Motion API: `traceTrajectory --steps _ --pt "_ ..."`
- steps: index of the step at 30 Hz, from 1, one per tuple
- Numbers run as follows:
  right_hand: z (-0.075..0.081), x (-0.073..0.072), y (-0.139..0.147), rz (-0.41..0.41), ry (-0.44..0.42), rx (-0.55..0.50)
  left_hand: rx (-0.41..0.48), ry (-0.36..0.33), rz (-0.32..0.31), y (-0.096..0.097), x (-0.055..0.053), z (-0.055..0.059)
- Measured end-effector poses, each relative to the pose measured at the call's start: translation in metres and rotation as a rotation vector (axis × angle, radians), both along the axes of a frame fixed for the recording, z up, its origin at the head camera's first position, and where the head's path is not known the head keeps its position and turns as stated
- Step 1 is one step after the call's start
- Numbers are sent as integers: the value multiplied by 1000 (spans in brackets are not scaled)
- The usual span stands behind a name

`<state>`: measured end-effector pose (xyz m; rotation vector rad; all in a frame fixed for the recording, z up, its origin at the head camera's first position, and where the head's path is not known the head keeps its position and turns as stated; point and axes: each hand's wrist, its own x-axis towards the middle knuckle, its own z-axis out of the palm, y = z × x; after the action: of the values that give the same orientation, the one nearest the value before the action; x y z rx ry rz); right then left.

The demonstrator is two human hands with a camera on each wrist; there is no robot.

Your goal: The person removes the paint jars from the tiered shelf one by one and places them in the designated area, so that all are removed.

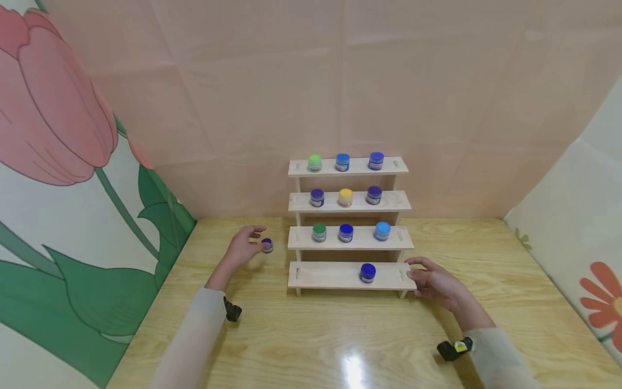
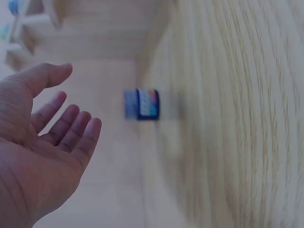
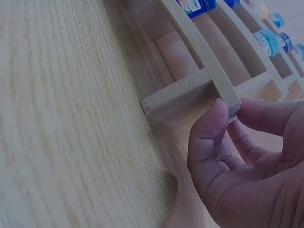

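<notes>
A small paint jar [image 1: 268,246] with a dark blue lid stands on the table, left of a wooden tiered rack [image 1: 330,275]. Beside it, my left hand [image 1: 243,247] has its fingers loosely bent; in the left wrist view, a gap shows between the fingertips and the jar [image 2: 141,104]. My right hand [image 1: 437,283] pinches the right end of the rack's lowest shelf, with thumb and fingers on either side of the board's corner in the right wrist view. Near that end of the shelf sits another dark blue paint jar [image 1: 367,273].
Three paint jars stand on each upper shelf, including a light green jar [image 1: 315,163], a yellow jar [image 1: 345,198], a dark green jar [image 1: 319,233] and a light blue jar [image 1: 382,231]. A pink backdrop [image 1: 243,108] rises behind the wooden table [image 1: 311,335].
</notes>
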<state>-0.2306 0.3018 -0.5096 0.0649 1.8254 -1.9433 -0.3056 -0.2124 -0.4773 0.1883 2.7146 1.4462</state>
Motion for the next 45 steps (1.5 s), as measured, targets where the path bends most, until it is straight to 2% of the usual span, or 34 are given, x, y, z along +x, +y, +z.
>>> traceTrajectory --steps 5,12,21,27,31,40,45 --pt "0 0 0 -1 -1 3 76 12 -77 6 13 11" --pt "1 1 0 -7 -4 11 157 21 -153 24 38 26" --pt "3 0 -4 -4 -5 10 199 75 -217 54 61 36" --pt "2 1 -3 -6 -2 6 179 80 -298 80 69 29" --pt "1 2 -2 -6 -2 -1 172 64 -330 95 73 25" --pt "0 1 -2 -14 -9 5 203 30 -367 127 75 18" --pt "2 1 -3 -25 -17 3 169 42 -373 144 74 19"
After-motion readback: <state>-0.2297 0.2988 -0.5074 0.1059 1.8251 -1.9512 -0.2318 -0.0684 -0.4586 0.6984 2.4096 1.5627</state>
